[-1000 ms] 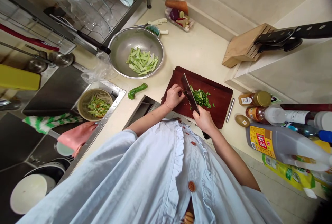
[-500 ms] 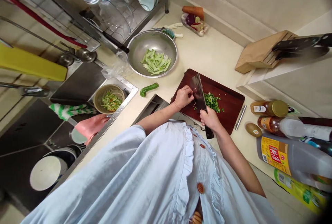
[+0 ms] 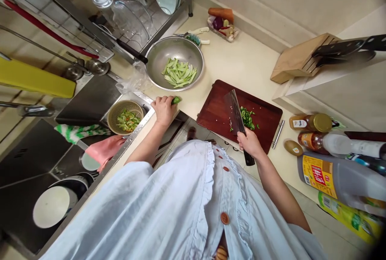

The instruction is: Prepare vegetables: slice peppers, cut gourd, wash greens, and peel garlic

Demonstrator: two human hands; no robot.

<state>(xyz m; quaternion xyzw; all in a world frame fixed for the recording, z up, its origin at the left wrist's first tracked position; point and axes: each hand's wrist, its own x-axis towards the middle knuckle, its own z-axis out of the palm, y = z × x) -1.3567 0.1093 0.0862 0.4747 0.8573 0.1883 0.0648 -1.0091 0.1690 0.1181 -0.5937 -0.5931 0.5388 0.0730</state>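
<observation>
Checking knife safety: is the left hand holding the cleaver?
No, the left hand is on a green pepper; the right hand holds the cleaver.

Lower right of the frame, the yellow label [image 3: 315, 176] on the large grey bottle [image 3: 340, 179] carries red Chinese characters, probably a brand, too warped to read. The white label [image 3: 298, 122] on the amber jar [image 3: 310, 123] looks equally illegible.

The left hand [image 3: 164, 111] has moved away from the cutting board [image 3: 214, 109], and now it seems to hold the green pepper [image 3: 176, 100] on the counter [image 3: 241, 59].
</observation>
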